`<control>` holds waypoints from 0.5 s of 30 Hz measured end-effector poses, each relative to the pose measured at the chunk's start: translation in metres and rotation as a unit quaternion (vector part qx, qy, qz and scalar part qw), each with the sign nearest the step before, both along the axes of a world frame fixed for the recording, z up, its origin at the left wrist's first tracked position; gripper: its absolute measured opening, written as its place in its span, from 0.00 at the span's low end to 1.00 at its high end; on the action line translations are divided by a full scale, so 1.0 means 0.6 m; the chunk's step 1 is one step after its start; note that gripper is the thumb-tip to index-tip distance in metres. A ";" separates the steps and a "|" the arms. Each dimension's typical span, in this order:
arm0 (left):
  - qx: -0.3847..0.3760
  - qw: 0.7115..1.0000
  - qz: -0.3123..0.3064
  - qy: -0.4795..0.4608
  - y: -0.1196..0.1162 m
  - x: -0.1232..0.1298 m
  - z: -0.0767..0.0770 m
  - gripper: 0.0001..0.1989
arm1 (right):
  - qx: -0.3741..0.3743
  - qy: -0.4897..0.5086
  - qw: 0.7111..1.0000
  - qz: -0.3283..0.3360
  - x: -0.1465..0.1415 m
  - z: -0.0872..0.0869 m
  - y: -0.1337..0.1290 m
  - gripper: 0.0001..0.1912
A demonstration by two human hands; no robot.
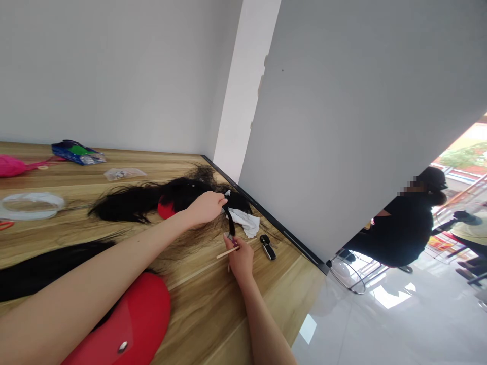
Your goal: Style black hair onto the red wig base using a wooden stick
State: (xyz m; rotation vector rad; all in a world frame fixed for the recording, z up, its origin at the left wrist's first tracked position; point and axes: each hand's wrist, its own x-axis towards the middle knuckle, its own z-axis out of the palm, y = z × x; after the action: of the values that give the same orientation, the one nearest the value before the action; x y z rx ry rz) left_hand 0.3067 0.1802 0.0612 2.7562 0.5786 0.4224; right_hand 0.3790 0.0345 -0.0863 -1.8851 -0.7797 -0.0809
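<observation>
My left hand (207, 207), fingers closed, pinches the upper end of a thin strand of black hair (231, 223); a small whitish bit shows at its fingertips. Below it, my right hand (241, 258) is closed around the strand's lower end, and a slim wooden stick (226, 252) juts out of its grip to the left. Behind my left hand lies a large bundle of black hair (133, 200) with a red piece (165, 209) partly under it. A crumpled white cloth or tissue (245, 222) lies right of the strand.
A black key fob (268, 248) lies right of my hands. Under my left forearm are more black hair (57, 263) and a red rounded piece (148, 304). Leftward are a white ring (57, 200), clear bag (122, 174) and blue packet (78, 154). A seated person (403, 228) is beyond the table.
</observation>
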 end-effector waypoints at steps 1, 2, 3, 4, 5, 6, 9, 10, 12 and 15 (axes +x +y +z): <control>0.001 1.000 0.006 -0.002 0.002 0.001 -0.001 0.16 | -0.003 0.000 1.000 0.001 0.000 -0.001 0.000 0.19; 0.001 1.000 0.012 -0.003 0.004 0.001 -0.002 0.16 | -0.005 0.000 1.000 0.001 0.000 -0.001 -0.001 0.19; 0.000 1.000 0.018 -0.004 0.005 0.002 -0.002 0.16 | -0.007 0.001 1.000 0.001 0.001 -0.002 -0.001 0.19; 0.000 1.000 0.024 -0.005 0.007 0.003 -0.003 0.16 | -0.008 0.002 1.000 0.001 0.001 -0.002 -0.002 0.19; -0.001 1.000 0.029 -0.005 0.008 0.004 -0.004 0.16 | -0.009 0.004 1.000 -0.001 0.001 -0.002 -0.002 0.19; -0.002 0.999 0.033 -0.006 0.009 0.004 -0.005 0.16 | -0.009 0.006 1.000 -0.002 0.002 -0.002 -0.003 0.19; -0.006 0.999 0.042 -0.008 0.010 0.005 -0.005 0.16 | -0.008 0.013 1.000 -0.008 0.003 -0.002 -0.005 0.20; -0.007 0.999 0.045 -0.009 0.010 0.005 -0.004 0.16 | -0.006 0.016 1.000 -0.012 0.004 -0.002 -0.005 0.20; -0.011 0.999 0.050 -0.010 0.009 0.005 -0.004 0.16 | -0.002 0.023 1.000 -0.018 0.005 -0.003 -0.006 0.22; -0.015 0.998 0.054 -0.005 0.009 0.005 -0.004 0.16 | 0.003 0.036 0.999 -0.022 0.005 -0.003 -0.005 0.23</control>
State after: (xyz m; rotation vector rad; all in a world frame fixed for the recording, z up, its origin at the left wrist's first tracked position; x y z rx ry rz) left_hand 0.3098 0.1859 0.0591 2.7022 0.7276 0.4472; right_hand 0.3821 0.0315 -0.0881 -1.8898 -0.6889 -0.0432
